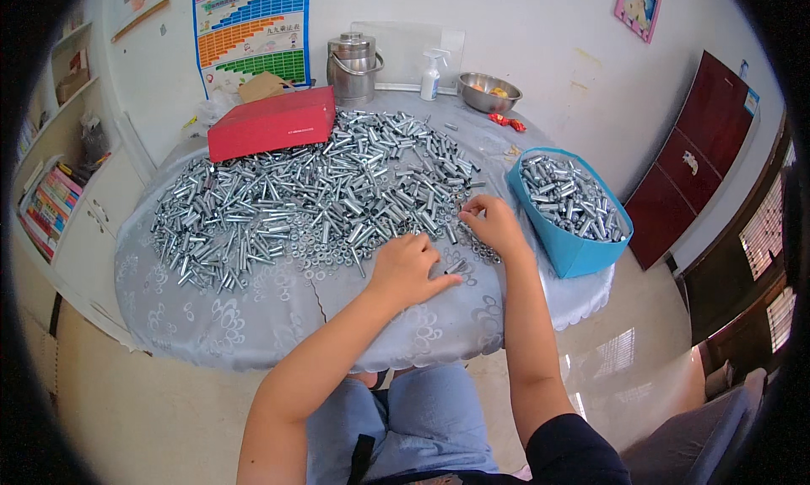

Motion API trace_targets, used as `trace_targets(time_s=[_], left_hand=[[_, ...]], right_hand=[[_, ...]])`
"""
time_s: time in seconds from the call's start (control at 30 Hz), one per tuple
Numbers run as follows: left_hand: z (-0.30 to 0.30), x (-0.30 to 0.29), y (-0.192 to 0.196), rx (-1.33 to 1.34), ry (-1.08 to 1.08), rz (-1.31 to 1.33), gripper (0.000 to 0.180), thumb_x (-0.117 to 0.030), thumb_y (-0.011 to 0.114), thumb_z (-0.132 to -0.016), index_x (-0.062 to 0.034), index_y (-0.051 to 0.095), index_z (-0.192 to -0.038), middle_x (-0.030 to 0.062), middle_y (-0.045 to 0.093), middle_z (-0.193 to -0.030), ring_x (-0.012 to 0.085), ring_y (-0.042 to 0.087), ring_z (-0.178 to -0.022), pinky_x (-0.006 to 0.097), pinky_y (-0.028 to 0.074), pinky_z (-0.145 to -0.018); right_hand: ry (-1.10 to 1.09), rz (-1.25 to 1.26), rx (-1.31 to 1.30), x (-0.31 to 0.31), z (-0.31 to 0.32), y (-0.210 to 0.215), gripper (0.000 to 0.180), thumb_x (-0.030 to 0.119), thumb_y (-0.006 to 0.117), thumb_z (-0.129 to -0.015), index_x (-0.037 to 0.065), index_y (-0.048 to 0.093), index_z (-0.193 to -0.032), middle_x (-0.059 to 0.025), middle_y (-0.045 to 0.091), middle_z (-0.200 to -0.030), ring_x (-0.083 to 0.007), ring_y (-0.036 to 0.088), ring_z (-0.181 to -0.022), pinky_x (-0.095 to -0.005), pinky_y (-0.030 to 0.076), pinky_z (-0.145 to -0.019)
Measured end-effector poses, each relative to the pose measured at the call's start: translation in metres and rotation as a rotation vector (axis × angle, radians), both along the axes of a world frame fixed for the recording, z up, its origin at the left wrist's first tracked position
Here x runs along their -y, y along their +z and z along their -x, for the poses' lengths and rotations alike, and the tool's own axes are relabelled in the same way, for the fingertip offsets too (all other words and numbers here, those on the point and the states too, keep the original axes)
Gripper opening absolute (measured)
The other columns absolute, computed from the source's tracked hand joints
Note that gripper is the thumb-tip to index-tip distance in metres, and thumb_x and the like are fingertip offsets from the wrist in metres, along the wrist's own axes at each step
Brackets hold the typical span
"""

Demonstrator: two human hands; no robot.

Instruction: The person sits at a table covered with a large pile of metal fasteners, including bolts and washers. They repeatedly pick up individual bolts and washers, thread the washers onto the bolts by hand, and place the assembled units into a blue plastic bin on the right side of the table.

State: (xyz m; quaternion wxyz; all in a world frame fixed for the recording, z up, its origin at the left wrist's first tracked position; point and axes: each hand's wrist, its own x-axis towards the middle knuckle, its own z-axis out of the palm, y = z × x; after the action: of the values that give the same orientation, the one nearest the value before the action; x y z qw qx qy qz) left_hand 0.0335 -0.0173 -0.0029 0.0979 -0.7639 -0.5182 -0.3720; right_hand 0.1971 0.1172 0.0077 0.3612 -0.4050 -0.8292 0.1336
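A wide heap of silvery metal bolts and sleeves (pixel 337 181) covers the middle of the table, with small washers (pixel 325 247) scattered along its near edge. My left hand (pixel 407 270) rests at that near edge, thumb stretched out away from the fingers. Beside its thumb lies a loose metal sleeve (pixel 456 267), apparently not gripped. Farther right, my right hand (pixel 496 225) is at the heap's right edge, with thumb and forefinger brought together; whatever is between them is too small to make out. More washers and nuts lie under its wrist.
A blue fabric bin (pixel 582 253) full of metal sleeves stands at the table's right edge. On the heap's far left sits a red box (pixel 274 124). Behind are a steel pot (pixel 353 71), a spray bottle (pixel 430 78), a steel bowl (pixel 489 97) and red wrappers (pixel 506 123).
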Motion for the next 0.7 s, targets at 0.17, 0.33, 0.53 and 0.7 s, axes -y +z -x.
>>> trace_targets(time_s=[0.17,0.33,0.53,0.7], left_hand=[[-0.008,-0.001,-0.004,0.028,-0.061,0.053,0.030,-0.038,0.071,-0.064,-0.0094,0.065,-0.069,0.0034,0.054,-0.074,0.0219,0.055,-0.069,0.032,0.045,-0.061],[-0.006,-0.006,-0.011,0.100,-0.039,0.135,0.019,-0.028,0.069,-0.066,-0.0104,0.065,-0.070,0.0026,0.056,-0.074,0.0220,0.056,-0.072,0.033,0.045,-0.062],[-0.009,-0.006,-0.005,0.254,-0.034,0.023,0.016,-0.020,0.069,-0.067,-0.0097,0.063,-0.077,0.0039,0.057,-0.076,0.0213,0.057,-0.074,0.032,0.045,-0.065],[-0.007,-0.009,-0.005,0.642,-0.119,0.254,0.017,-0.017,0.065,-0.076,-0.0057,0.060,-0.088,0.0038,0.058,-0.080,0.0152,0.058,-0.074,0.027,0.046,-0.065]], right_hand=[[-0.044,0.165,0.059,-0.001,-0.010,0.000,0.018,0.019,0.067,-0.066,0.004,0.067,-0.077,-0.0148,0.063,-0.073,-0.0290,0.061,-0.071,-0.0359,0.047,-0.066],[-0.075,0.253,0.150,0.001,-0.006,-0.001,0.017,0.019,0.067,-0.065,0.006,0.067,-0.076,-0.0147,0.064,-0.075,-0.0289,0.062,-0.072,-0.0362,0.048,-0.068],[-0.109,0.215,0.216,-0.003,-0.002,-0.011,0.018,0.020,0.068,-0.064,0.005,0.066,-0.075,-0.0161,0.063,-0.077,-0.0307,0.061,-0.075,-0.0380,0.048,-0.071],[-0.106,0.223,0.074,-0.003,0.004,-0.012,0.021,0.021,0.064,-0.073,0.002,0.063,-0.082,-0.0158,0.063,-0.079,-0.0282,0.060,-0.076,-0.0361,0.047,-0.069]])
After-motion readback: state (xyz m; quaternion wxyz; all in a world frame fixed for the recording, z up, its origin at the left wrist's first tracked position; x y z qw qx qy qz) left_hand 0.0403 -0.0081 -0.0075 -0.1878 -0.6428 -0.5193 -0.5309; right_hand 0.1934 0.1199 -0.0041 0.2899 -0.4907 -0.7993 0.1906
